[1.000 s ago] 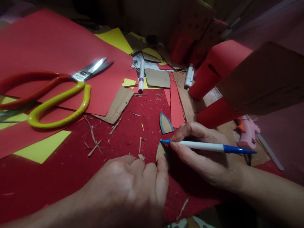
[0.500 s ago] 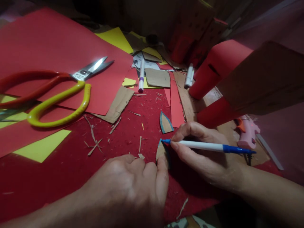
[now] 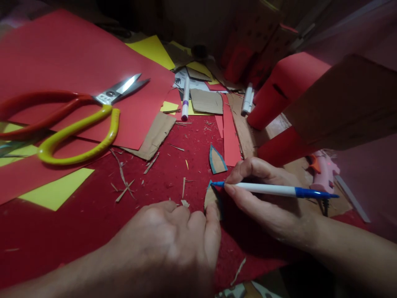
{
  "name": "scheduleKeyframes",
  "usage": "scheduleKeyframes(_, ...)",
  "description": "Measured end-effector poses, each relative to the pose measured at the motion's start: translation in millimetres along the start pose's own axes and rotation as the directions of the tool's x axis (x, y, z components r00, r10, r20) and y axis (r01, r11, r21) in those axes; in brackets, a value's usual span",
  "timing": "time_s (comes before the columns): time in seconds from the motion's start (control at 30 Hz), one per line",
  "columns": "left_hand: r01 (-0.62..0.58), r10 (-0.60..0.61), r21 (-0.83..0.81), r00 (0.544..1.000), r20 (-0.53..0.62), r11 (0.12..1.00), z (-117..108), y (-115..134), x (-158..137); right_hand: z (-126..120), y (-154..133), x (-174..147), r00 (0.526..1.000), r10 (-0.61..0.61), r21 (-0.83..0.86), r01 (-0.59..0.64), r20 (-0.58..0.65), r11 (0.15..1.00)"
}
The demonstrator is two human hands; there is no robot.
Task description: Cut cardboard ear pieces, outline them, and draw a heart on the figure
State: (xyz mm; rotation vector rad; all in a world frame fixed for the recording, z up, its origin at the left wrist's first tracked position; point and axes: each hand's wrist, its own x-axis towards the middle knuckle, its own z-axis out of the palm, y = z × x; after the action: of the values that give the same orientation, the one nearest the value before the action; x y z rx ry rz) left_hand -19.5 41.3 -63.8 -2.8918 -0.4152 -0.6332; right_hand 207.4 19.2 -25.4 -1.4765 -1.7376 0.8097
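My right hand (image 3: 266,198) pinches a blue felt-tip marker (image 3: 266,188) with a white barrel. The marker's blue tip touches the upper end of a small pointed cardboard piece (image 3: 209,196), where a blue edge line shows. With fingers curled, my left hand (image 3: 173,236) pins that piece against the red cloth and hides its lower left part. Just above lies a second pointed cardboard cutout (image 3: 217,160), outlined in blue all round.
Large scissors (image 3: 93,109) rest on red paper (image 3: 74,54) at left. Cardboard scraps (image 3: 207,101), a purple-banded marker (image 3: 185,99) and red strips (image 3: 231,132) lie behind. A pink glue gun (image 3: 324,173) and a red-and-cardboard structure (image 3: 341,103) stand right. Cardboard shreds litter the red cloth (image 3: 102,223).
The marker's back end has swung slightly right and its tip has shifted a little along the piece's upper edge. My left hand keeps its place on the piece.
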Motion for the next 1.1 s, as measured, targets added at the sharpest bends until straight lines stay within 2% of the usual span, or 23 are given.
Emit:
scheduleKeyframes(0.23, -0.013, 0.013, 0.003, 1.000, -0.002, 1.000, 1.8, 0.2, -0.4, 0.0, 1.2, -1.5, 0.998, -0.036, -0.007, 0.036, 0.045, 0.999)
scheduleKeyframes(0.43, 0.029, -0.029, 0.010, 1.000, -0.008, 1.000, 2.3, 5.7, -0.4, 0.3, 5.3, -1.5, 0.989, -0.102, 0.078, 0.094, 0.107, 0.992)
scheduleKeyframes(0.67, 0.002, -0.002, -0.043, 1.000, -0.005, 0.999, 3.7, 3.3, -4.7, -0.6, -0.1, -1.6, 0.999, -0.010, -0.006, 0.010, 0.041, 1.000)
scheduleKeyframes(0.87, 0.070, -0.071, -0.126, 0.997, -0.004, 0.990, 9.3, 8.2, -17.0, -0.5, 6.9, -1.3, 0.986, -0.112, 0.080, 0.102, 0.127, 0.992)
scheduleKeyframes(1.0, 0.075, -0.067, -0.154, 0.996, 0.057, 0.985, 11.5, 8.2, -23.7, 0.2, 8.1, -2.4, 0.994, -0.073, 0.070, 0.067, 0.085, 0.995)
scheduleKeyframes(1.1, 0.060, -0.053, -0.127, 0.997, 0.054, 0.990, 10.7, 6.3, -19.8, 0.7, 7.9, -3.6, 0.997, -0.055, 0.054, 0.052, 0.061, 0.997)
